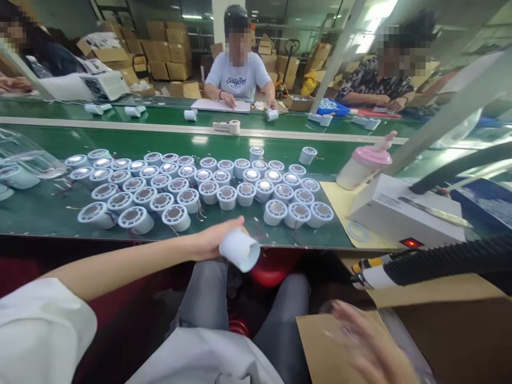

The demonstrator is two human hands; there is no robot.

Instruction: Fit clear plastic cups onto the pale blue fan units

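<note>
Held a white cylindrical housing (240, 250) in the left hand (215, 238), thumb along its upper side, other fingers mostly hidden behind but evidently gripping it. Hung just off the near edge of the green work surface (40, 213), above the lap (208, 293), with the open mouth angled down and rightward, perhaps to leave that opening uncovered by the palm. Hovered with the right hand (372, 346) low on the right, near a cardboard box (460, 330); could not fairly tell, through the blur, whether open, closed or gripping anything with those fingers.

Saw many similar housings (176, 217) standing close together on the green, slotted faces up, probably grouped that way to save room and show each top. Noted a pale box unit (400, 213) with a lit red switch (411, 243) at the right, partly on a yellow sheet (335, 200), with a pointed metal tool (436, 211) laid across its top, seemingly for easy reach. Spotted also a white ring (357, 231) flat on the sheet, a pink-lidded bottle (356, 169) beside the unit, and a black corrugated hose (440, 265) at the right edge.

Made out, beyond a pale rail (160, 128), a person in a light T-shirt (238, 77) and another in a patterned shirt (376, 80), both with hands at the far side. Glimpsed stacked cartons (176, 52) farther back.
</note>
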